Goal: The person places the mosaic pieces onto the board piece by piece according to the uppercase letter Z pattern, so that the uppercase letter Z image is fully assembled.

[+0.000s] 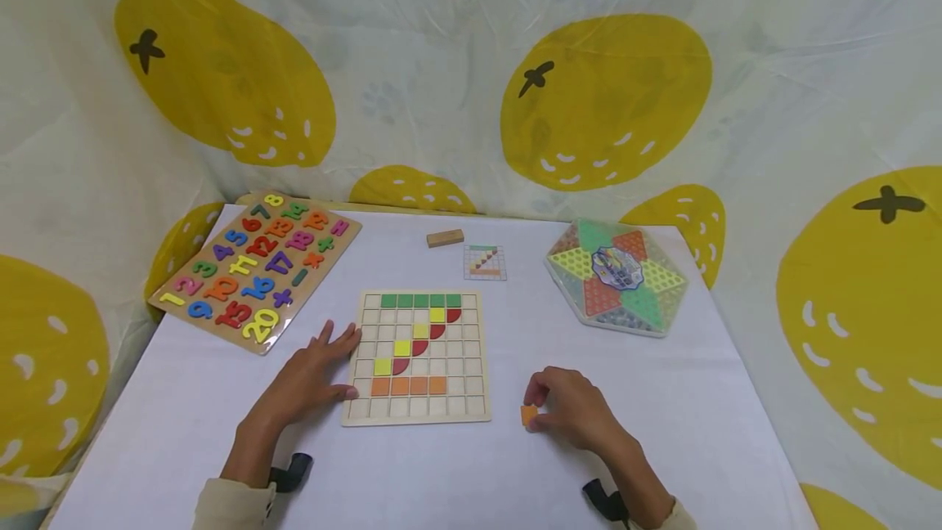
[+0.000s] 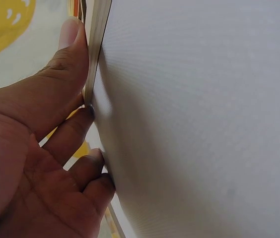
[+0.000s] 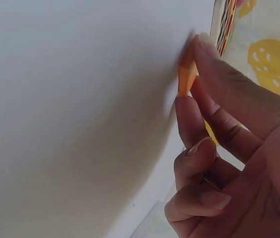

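A wooden grid board (image 1: 467, 358) lies on the white table, holding a row of green squares (image 1: 421, 301), a diagonal of yellow squares (image 1: 402, 348) and red rounded pieces (image 1: 419, 348), and a lower row of orange squares (image 1: 400, 386). My left hand (image 1: 309, 379) rests at the board's left side, fingers spread, thumb on its lower left edge. In the left wrist view the thumb (image 2: 63, 64) lies along the board's edge (image 2: 98, 39). Right of the board, my right hand (image 1: 577, 407) pinches an orange square tile (image 3: 187, 69) between thumb and fingertips, close over the tablecloth.
A small pattern card (image 1: 485, 263) and a wooden block (image 1: 445, 239) lie behind the board. At the back left is a number puzzle board (image 1: 283, 325); at the back right, a hexagonal Chinese checkers box (image 1: 618, 276). A fruit-print cloth (image 1: 427, 64) hangs behind the table.
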A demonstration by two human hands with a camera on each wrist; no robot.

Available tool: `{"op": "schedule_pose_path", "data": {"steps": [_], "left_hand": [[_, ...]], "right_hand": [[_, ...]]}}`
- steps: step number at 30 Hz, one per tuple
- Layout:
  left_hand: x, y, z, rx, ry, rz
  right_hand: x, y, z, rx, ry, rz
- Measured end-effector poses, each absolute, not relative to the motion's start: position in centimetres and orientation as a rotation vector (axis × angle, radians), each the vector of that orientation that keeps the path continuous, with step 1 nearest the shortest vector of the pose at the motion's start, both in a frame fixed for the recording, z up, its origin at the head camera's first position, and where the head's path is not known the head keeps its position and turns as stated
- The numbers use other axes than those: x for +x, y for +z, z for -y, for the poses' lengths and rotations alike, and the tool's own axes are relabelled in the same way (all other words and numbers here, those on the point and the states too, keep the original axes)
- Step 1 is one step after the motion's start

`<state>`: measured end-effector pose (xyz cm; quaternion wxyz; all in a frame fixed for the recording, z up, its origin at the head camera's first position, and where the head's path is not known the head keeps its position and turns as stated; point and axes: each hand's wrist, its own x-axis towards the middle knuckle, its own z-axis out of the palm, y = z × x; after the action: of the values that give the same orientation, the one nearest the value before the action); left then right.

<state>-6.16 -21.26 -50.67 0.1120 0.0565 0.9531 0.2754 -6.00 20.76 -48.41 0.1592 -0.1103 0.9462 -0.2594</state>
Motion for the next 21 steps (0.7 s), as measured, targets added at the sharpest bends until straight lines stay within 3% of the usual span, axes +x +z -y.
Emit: {"op": "schedule_pose_path", "data": {"steps": [15,21], "left_hand": [[-6.1,-50.6,21.2,0.169,0.813,-2.801],[-6.0,-50.7,21.3,0.163,0.820,-2.806]], "right_hand": [[-7.3,-48.5,-17.8,-0.524,-0.880,-2.732],[-7.8,-48.6,-15.0,-0.461,-0.931,-2.735]]}}
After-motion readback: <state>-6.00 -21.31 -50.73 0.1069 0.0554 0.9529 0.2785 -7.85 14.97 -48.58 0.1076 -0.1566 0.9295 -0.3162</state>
